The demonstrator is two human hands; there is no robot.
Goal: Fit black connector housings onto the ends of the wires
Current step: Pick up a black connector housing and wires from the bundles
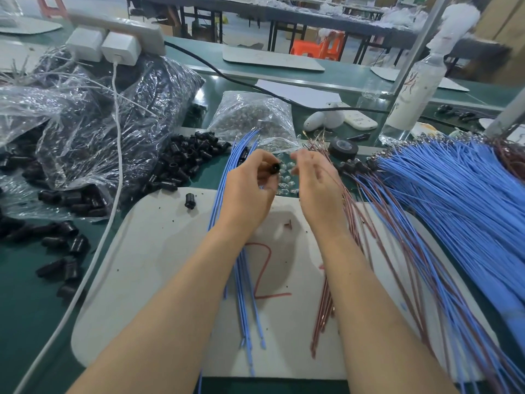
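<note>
Black housing (275, 167): small glossy plastic barrel with its open mouth turned toward the right hand, held up over the far edge of the white board (159, 251).
Left hand (250, 189): thumb and fingertips pinch the housing.
Right hand (315, 180): just beside the left, fingers curled inward and blurred. A thin brown strand runs past it, but I cannot tell whether it is pinched.
Blue wires (241, 265): slim, matte, limp strands lying across the board under the left forearm.
Brown wires (355, 223): thinner, fanned out under the right wrist.
Loose housings (187, 157): dull black heap on the green mat, to the left.
Clear beads (285, 177): small, glassy and round, scattered just below the hands.
Risk, buckling: a soft wire pushed off-axis into the mouth would likely fold, or the terminal would seat only halfway.
Risk, mix-up: the blue and brown strands lie near each other, so the wrong colour is easily picked up.
Risk, drop: a slipped housing could roll in among the beads.
</note>
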